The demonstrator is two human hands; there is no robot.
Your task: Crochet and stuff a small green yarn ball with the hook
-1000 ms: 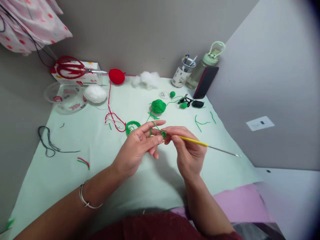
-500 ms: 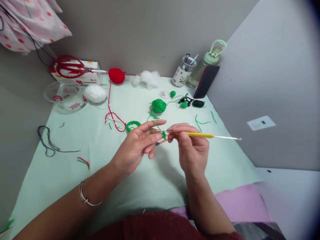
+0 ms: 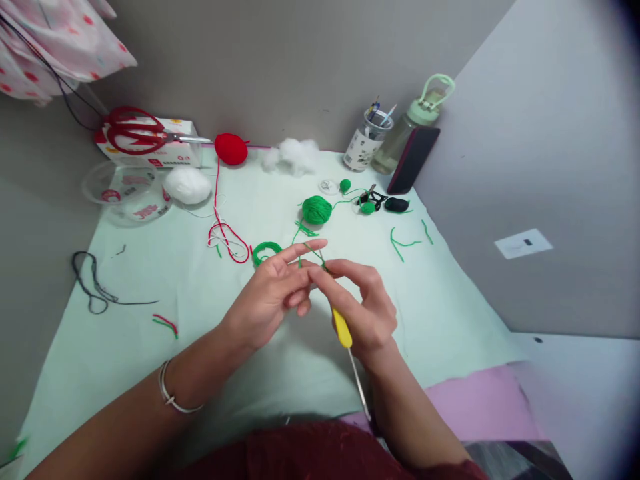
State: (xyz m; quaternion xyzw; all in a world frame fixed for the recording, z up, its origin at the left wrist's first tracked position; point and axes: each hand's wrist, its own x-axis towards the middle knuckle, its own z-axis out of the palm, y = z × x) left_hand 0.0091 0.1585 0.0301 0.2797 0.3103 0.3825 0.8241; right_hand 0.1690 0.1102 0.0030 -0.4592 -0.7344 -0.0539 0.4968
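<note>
My right hand [image 3: 363,303] is closed on a crochet hook [image 3: 342,327] with a yellow grip, its metal rear end pointing down toward my lap. Green yarn [image 3: 314,251] runs over the raised index finger of my left hand [image 3: 273,293] to the hook's tip. The left thumb and fingers pinch at the small green crochet work, which is mostly hidden by my fingers. Both hands meet above the table's middle. Behind them lies a green yarn ball [image 3: 317,211], and a coil of green yarn [image 3: 265,253] is beside my left hand.
Red-handled scissors [image 3: 135,130] rest on a box at the back left, near clear plastic tubs [image 3: 120,183]. White yarn [image 3: 187,185], red yarn [image 3: 231,149] and white stuffing [image 3: 293,157] line the back. A pen jar [image 3: 363,147], bottle [image 3: 400,143] and phone [image 3: 414,160] stand back right.
The crochet hook has swung from lying sideways to pointing down toward me. My right hand has turned and moved in against the left fingers, covering the green work.
</note>
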